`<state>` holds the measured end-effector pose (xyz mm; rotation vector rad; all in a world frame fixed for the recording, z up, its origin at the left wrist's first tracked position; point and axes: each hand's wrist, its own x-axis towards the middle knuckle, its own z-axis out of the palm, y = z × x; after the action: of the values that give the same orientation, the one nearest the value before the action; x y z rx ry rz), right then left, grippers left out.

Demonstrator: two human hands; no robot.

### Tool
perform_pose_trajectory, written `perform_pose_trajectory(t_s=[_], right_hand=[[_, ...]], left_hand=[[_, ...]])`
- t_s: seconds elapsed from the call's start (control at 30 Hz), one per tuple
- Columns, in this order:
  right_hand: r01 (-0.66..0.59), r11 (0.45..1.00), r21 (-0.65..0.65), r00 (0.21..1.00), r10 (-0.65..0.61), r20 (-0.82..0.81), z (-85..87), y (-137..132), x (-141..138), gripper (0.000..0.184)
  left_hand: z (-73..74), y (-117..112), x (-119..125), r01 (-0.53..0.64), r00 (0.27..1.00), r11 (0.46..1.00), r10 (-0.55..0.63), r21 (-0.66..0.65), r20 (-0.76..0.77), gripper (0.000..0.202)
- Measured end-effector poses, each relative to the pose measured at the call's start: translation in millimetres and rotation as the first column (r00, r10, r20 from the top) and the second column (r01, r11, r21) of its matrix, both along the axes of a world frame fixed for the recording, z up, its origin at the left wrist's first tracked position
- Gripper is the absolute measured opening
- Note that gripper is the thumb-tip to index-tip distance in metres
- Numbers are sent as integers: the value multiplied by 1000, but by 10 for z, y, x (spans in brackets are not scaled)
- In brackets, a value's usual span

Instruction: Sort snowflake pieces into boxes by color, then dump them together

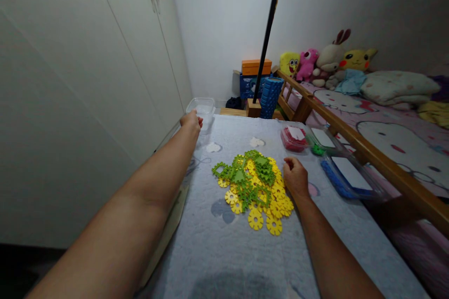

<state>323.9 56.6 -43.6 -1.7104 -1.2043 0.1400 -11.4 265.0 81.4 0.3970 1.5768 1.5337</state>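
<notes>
At the table's far left corner, a clear plastic box [205, 105] is under my outstretched left hand [191, 120]. The fingers of that hand are curled at the box's near side and appear closed on it; the grip is partly hidden. My right hand [295, 176] rests on the cloth with its fingers curled in, just right of a loose heap, and nothing shows in it. The heap mixes yellow notched discs [255, 219] with green toothed pieces [264, 170], some square-framed. Several yellow discs lie spread along its near edge.
Lidded boxes with red pieces [294, 139], green pieces [318, 149] and blue pieces [338, 180] line the table's right side. A wooden bed rail [333, 121] runs beside them. Behind the table stand a black pole [268, 32] and a blue roller [271, 98]. A white wardrobe [105, 79] borders the left.
</notes>
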Motion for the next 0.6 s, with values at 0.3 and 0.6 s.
perform_pose_trajectory(t_s=[0.3, 0.6], right_hand=[[4, 1000, -13, 1000, -4, 26, -4, 4, -4, 35], [-8, 1000, 2, 1000, 8, 9, -36, 10, 1, 32]], left_hand=[[-45, 130, -165, -34, 998, 999, 36, 28, -58, 19], [-21, 146, -151, 25, 997, 1000, -24, 17, -79, 19]])
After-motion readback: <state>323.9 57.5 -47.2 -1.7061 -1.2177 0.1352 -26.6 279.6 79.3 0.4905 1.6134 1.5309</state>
